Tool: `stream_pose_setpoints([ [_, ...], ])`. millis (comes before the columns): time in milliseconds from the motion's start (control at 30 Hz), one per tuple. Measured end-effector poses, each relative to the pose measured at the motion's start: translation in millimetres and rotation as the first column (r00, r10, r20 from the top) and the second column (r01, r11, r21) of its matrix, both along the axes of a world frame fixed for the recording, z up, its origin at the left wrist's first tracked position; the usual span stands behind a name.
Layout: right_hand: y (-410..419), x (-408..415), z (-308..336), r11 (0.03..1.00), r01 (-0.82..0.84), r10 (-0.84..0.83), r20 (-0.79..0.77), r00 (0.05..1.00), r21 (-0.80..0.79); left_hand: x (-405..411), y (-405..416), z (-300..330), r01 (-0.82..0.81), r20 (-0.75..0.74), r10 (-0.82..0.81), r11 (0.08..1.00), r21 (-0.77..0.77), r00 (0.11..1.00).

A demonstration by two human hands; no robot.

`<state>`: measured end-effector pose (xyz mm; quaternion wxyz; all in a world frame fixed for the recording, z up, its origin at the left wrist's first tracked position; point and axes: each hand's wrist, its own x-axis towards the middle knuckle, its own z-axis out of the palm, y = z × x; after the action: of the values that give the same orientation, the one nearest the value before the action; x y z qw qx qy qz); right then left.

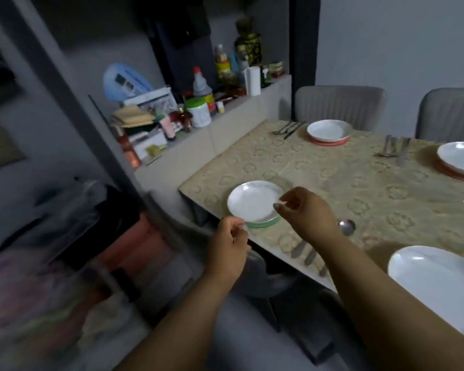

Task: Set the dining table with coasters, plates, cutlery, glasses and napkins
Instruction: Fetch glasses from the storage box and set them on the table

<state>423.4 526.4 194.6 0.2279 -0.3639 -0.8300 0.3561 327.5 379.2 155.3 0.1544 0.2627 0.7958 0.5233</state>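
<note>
Labels on ledge bottles (202,88) blurred; no writing legible. White plate (253,202) seated on green coaster (264,223), near corner of table (332,178) under beige patterned cloth. Plate round, glossy, shallow, unmarked. Left hand (227,246) at plate's near rim, fingers curled, thumb and forefinger apparently pinching the edge; contact softened by blur. Right hand (303,210) at the right rim, fingertips pinched on it. Spoon (346,226) and more cutlery (307,254) just right of plate, partly hidden by right forearm. Three further white plates: far one (328,129) on red coaster (328,141) with cutlery beside.
</note>
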Motion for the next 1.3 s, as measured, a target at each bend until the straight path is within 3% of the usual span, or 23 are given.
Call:
stream_pose_setpoints([
  [300,-230.1,-83.3,3.3,0.912,-0.402,0.401,-0.025,0.916,-0.084,-45.3,-245.2,-4.8,-0.349,-0.011,0.349,0.937,0.016,0.937],
  [667,-453.7,-160.0,-13.5,0.711,-0.698,0.702,0.029,0.712,-0.088,-67.6,-489.0,-4.0,-0.716,-0.135,0.704,0.692,-0.094,0.698],
  [833,-494.3,-202.6,-36.5,0.638,-0.766,0.769,0.117,0.629,-0.077,-88.4,-538.7,-28.4,-0.760,-0.086,0.763,0.616,-0.205,0.641],
  [1300,-525.3,-374.5,-162.1,0.481,-0.861,0.850,0.327,0.412,-0.163,-208.1,-550.4,-126.2,-0.686,0.077,0.758,0.623,-0.375,0.647],
])
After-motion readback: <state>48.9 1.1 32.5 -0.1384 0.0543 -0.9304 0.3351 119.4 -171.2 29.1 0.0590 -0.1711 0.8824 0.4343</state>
